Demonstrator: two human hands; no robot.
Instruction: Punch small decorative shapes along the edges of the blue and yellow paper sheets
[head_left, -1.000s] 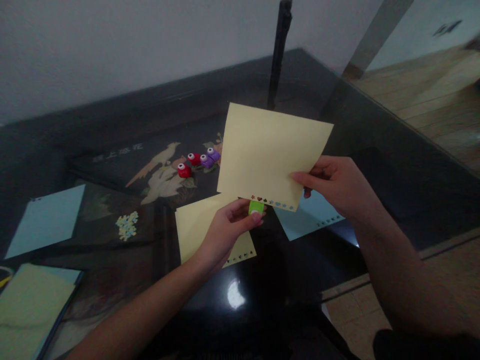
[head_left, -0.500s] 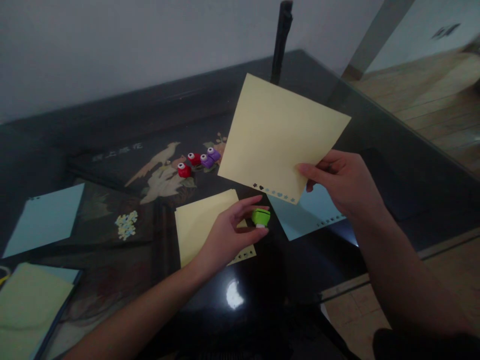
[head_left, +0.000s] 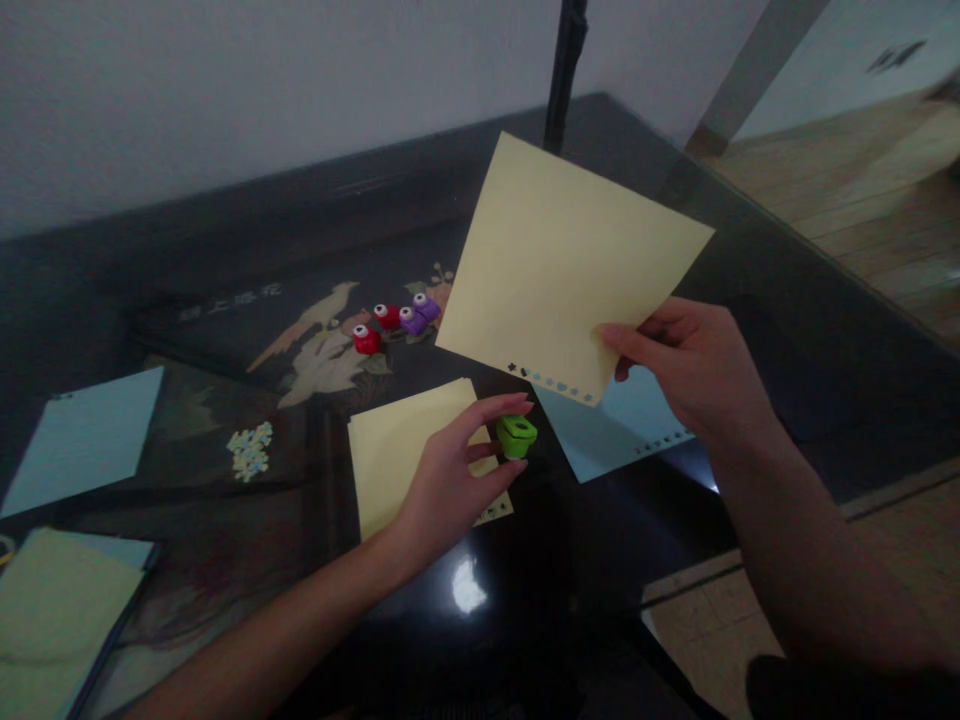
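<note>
From my feed, the yellow sheet (head_left: 570,265) is up in the air above the bench (head_left: 780,350), pinched at its lower right corner by the right hand (head_left: 690,365), with a row of punched shapes along its bottom edge. Just below that sheet, the left hand (head_left: 450,475) grips a green punch (head_left: 517,436). Another yellow sheet (head_left: 397,450) lies flat under it, a blue sheet (head_left: 622,425) beside. Red and purple punches (head_left: 396,322) sit left of the raised sheet.

Pale characters (head_left: 225,300) on the dark inlaid table panel (head_left: 187,340), beside a bird design (head_left: 315,335), too blurred to read, no other lettering, labels, brands or numbers legible on papers, punches or wall
</note>
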